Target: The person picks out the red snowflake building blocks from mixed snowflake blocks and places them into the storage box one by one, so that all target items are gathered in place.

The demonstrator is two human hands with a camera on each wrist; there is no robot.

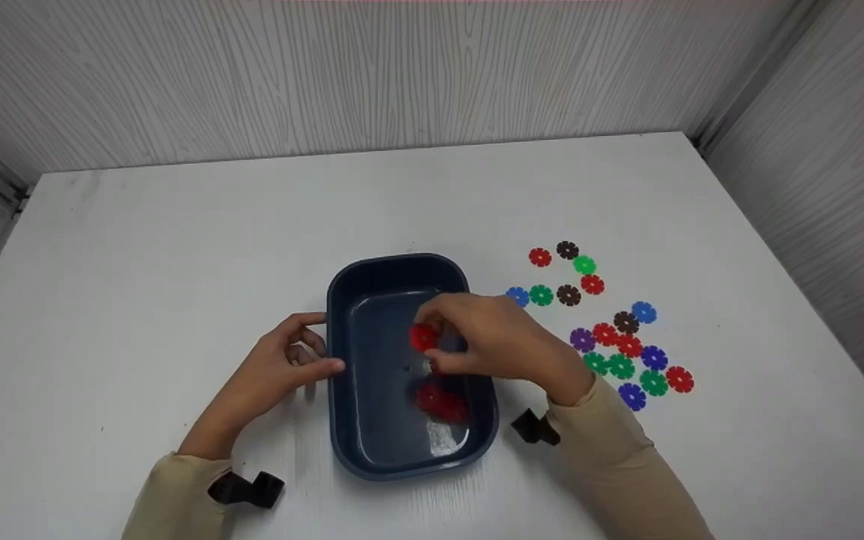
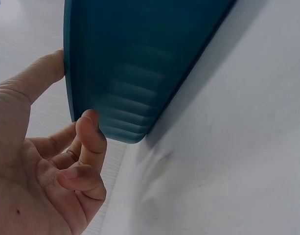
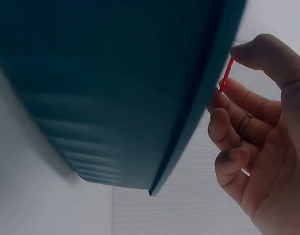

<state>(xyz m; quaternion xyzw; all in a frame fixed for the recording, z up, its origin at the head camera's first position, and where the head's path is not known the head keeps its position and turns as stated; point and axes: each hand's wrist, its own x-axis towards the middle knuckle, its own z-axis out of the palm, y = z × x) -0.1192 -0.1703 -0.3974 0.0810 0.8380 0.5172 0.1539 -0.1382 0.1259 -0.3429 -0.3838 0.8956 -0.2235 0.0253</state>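
Note:
A dark blue plastic basin lies in front of the person. The left hand touches its left rim with thumb and index fingertip, the other fingers loosely bent beside the outer wall. Over the basin's right half, the right hand pinches a red snowflake disc between thumb and fingers. The disc shows edge-on as a thin red strip in the right wrist view, close to the rim. Below that hand, several red discs lie on the basin floor, blurred together.
Right of the basin, many snowflake discs lie flat on the white table: red, brown, green, blue and purple. Black camera mounts stick out at both sleeves. A wood-grain panel stands behind the table.

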